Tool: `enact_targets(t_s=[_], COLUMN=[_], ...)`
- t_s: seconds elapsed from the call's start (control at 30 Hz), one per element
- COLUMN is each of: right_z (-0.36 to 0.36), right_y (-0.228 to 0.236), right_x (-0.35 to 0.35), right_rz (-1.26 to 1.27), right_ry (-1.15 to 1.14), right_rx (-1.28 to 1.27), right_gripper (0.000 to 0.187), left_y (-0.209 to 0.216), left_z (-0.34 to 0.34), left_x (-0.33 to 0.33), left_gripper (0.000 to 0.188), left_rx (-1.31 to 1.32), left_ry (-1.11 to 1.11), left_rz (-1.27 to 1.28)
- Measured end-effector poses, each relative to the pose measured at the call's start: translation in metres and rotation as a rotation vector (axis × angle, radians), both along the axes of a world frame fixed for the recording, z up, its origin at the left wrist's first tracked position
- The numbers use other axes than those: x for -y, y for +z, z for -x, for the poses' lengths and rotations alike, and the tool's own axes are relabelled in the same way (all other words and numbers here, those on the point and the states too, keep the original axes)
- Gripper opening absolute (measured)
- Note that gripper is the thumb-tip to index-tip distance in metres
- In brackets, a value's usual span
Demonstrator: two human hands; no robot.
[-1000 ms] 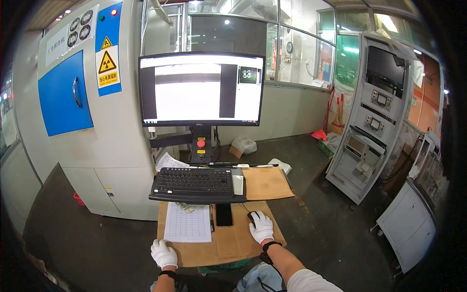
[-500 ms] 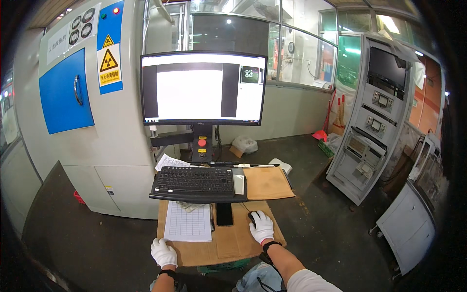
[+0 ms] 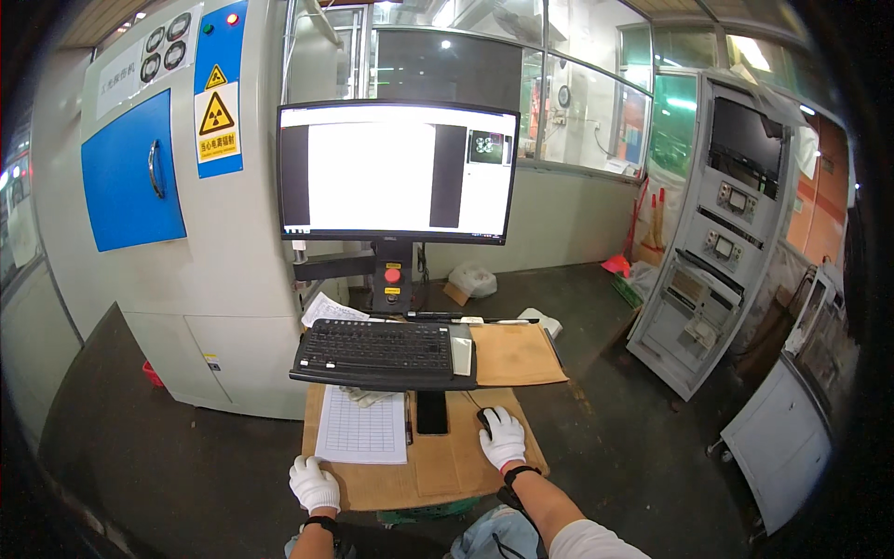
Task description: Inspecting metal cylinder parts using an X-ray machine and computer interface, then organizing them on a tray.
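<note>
My right hand [image 3: 504, 438], in a white glove, lies over a black computer mouse [image 3: 485, 421] on the cardboard-covered table [image 3: 456, 480]. Its fingers curve round the mouse, whose cable runs up toward the keyboard. My left hand [image 3: 314, 484], gloved the same way, is curled at the table's near left edge, its fingertips partly hidden. Between the hands lie a printed grid form [image 3: 363, 430], a pen [image 3: 408, 419] and a dark phone [image 3: 431, 413]. On a raised shelf beyond sits a black keyboard [image 3: 377, 348]. Above it a monitor [image 3: 396, 172] shows a bright white area with a small dark inset picture.
A tall grey cabinet with a blue door [image 3: 133, 172] and radiation warning signs stands on the left. Under the monitor is a red button [image 3: 392, 276]. A brown envelope [image 3: 517, 354] lies right of the keyboard. Farther right are an instrument rack [image 3: 712, 242] and a wheeled grey cabinet [image 3: 792, 438].
The view has shifted slightly, so the scene sits a little farther right. Both hands keep their places, and the monitor picture looks the same.
</note>
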State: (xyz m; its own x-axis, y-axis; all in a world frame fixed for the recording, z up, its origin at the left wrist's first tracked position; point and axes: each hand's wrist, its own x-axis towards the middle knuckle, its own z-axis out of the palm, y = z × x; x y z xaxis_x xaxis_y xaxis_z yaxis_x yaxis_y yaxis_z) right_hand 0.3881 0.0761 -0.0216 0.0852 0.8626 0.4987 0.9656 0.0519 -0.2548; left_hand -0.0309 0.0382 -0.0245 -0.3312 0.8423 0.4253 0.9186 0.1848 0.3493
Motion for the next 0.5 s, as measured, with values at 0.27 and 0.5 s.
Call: enact_targets(t_s=[0.27,0.5], right_z=[0.0011,0.0025], right_y=[0.0001,-0.0018], right_x=[-0.0014,-0.0020], right_rz=[0.019,0.010], right_ry=[0.014,0.008], right_rx=[-0.023,-0.018], right_gripper=[0.057,0.057], left_y=[-0.0012,-0.0030], left_z=[0.0010,0.0026], left_x=[0.0013,0.0011], left_gripper=[0.021,0.022], left_rx=[0.000,-0.007], left_ry=[0.007,-0.007], left_rz=[-0.007,-0.027])
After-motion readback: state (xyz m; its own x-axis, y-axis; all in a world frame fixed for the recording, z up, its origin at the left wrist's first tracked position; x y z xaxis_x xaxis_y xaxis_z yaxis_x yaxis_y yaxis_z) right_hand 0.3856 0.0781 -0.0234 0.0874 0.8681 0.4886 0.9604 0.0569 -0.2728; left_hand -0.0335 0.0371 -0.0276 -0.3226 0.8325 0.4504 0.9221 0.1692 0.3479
